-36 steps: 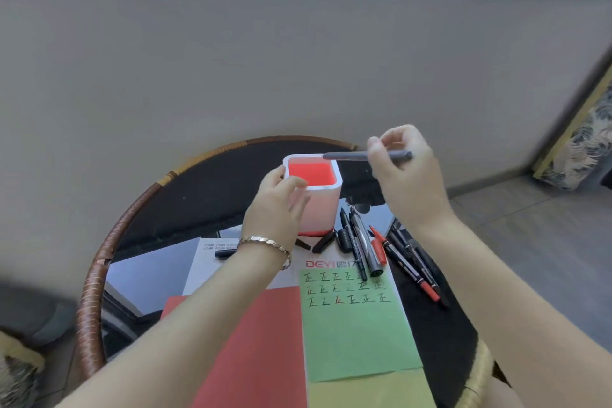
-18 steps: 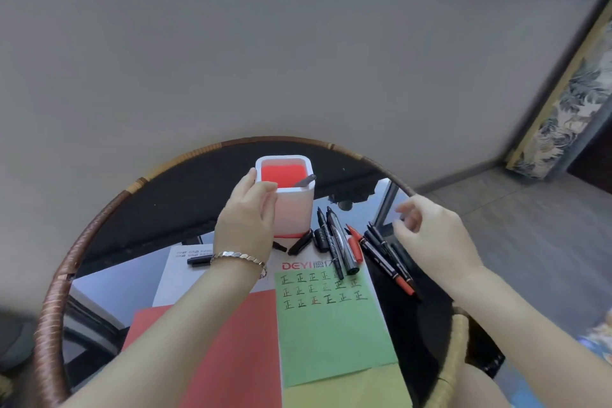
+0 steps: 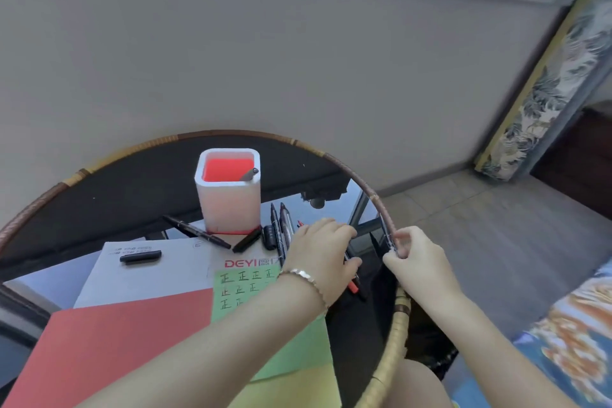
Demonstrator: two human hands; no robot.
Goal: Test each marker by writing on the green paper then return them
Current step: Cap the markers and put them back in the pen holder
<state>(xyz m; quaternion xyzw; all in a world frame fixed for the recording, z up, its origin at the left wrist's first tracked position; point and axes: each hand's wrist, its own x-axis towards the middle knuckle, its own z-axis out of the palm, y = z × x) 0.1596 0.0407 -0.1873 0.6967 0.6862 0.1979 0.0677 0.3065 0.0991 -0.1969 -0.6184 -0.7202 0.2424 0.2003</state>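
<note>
A white pen holder [image 3: 228,205] with a red inside stands on the round table and holds one grey marker [image 3: 249,174]. Several black and red markers [image 3: 281,222] lie in a pile to its right. The green paper [image 3: 245,288], with rows of written characters, lies in front of the pile. My left hand [image 3: 321,252] lies curled over the pile; its grip is hidden. At the table's right rim, my right hand [image 3: 417,262] pinches a thin black marker [image 3: 389,235].
A black marker [image 3: 195,231] and a loose black cap [image 3: 140,256] lie left of the holder on a white printed sheet [image 3: 159,278]. Red paper [image 3: 132,334] and yellow paper [image 3: 298,387] lie nearer me. The woven table rim [image 3: 390,358] runs along the right.
The right hand dropped the grey marker into the holder, reached to the pile and now pinches another one. The left hand let go of the holder and moved right onto the pile.
</note>
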